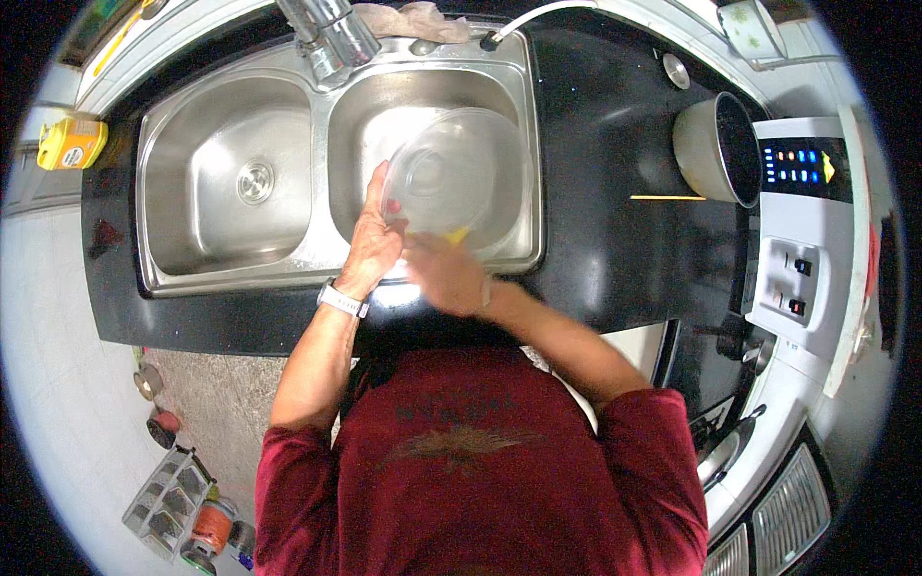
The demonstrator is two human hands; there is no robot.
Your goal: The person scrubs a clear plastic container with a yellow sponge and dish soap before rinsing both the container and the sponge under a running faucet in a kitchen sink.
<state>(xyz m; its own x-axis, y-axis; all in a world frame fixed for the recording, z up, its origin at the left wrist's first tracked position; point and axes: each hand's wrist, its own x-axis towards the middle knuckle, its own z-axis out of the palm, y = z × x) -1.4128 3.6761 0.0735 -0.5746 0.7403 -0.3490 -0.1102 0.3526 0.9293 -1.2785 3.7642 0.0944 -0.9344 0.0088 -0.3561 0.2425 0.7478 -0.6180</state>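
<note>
A clear round lid [480,168], probably plastic, is tilted over the right basin of the steel sink [534,221], and the drain shows faintly through it. My left hand [376,242] grips its left edge, the fingers pointing up along the rim. A small red spot shows by those fingers. Against the lid's lower edge, my right hand [447,276] is smeared by motion. From its fingers sticks out a bit of yellow sponge [455,235], mostly hidden by the hand.
Above the sink are a faucet [331,38] and a crumpled cloth [413,21]. A yellow container [72,143] stands far left. On the black counter at right are a metal pot [706,149], a yellow stick [667,198] and a white appliance [797,259]. The left basin [192,182] adjoins.
</note>
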